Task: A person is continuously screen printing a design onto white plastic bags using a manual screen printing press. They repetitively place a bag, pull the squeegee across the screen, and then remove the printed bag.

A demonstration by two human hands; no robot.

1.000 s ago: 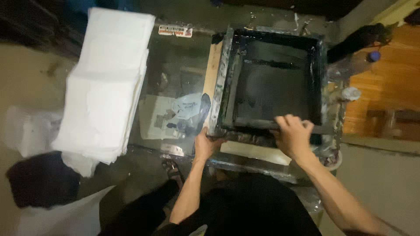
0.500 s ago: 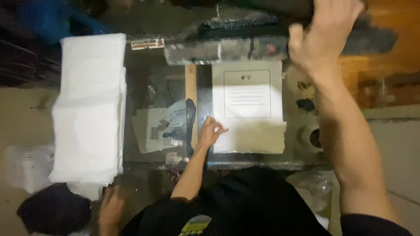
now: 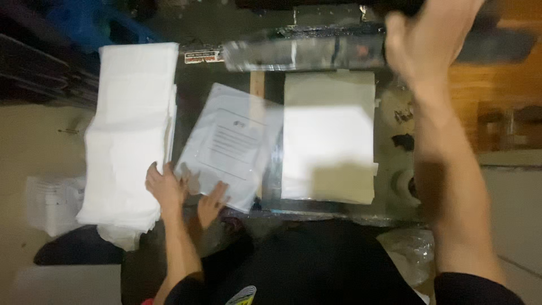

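Printed sheet [image 3: 228, 144] lies skewed on the bench [image 3: 389, 130], between the white sheet stack [image 3: 130, 124] and the pale platen pad [image 3: 327, 135]. Its long axis runs away from me, tipped right. My left hand [image 3: 212, 204] is the nearer one: grip flat and spread on the sheet's near edge, sheet ahead of it. A second hand [image 3: 164, 186] is just beside it; whose, I can't tell. Right hand [image 3: 429, 45] is up, grip curled on the raised screen frame [image 3: 305, 51], blurred.

left hand [image 3: 213, 204]: low near-left, fingers spread flat, palm down | right hand [image 3: 424, 40]: raised far-right, forearm upright, fingers curled, gripping, blurred
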